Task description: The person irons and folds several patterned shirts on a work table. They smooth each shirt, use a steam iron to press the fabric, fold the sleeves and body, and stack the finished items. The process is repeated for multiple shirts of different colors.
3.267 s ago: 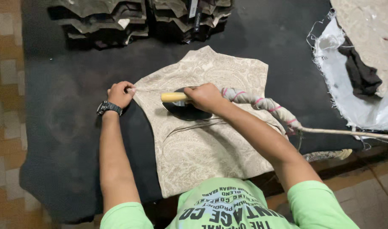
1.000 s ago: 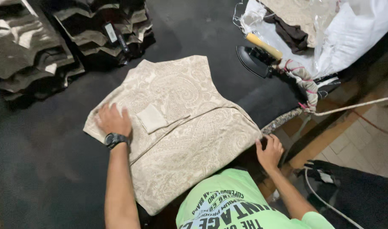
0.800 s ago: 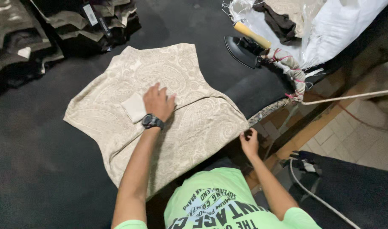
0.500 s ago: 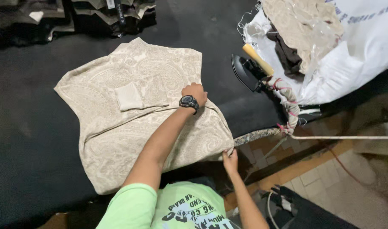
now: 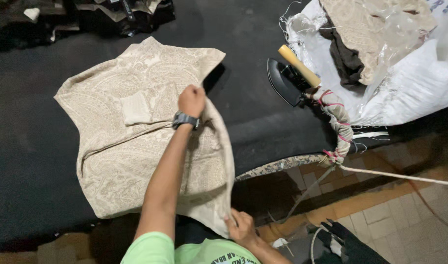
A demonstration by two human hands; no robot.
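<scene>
A beige paisley fabric piece (image 5: 121, 146) lies on the black padded table (image 5: 28, 166), with a small plain patch (image 5: 136, 108) on it. My left hand (image 5: 191, 100), a watch on its wrist, grips the fabric's right edge and lifts it off the table. At the table's near edge my right hand (image 5: 241, 227) pinches the lower right corner of the same piece. The right side of the fabric is raised and folding leftward between the two hands.
A black iron (image 5: 284, 80) with a yellow handle rests right of the fabric, its cloth-wrapped cord (image 5: 337, 120) running off the table. A white sack (image 5: 410, 83) with beige and dark cloth lies far right. Dark stacked pieces (image 5: 121, 12) line the far edge. Tiled floor (image 5: 395, 215) lies below right.
My left hand slid from the fabric's left side across to its right edge and lifted it. My right hand moved onto the lower corner. The iron was set down at the right.
</scene>
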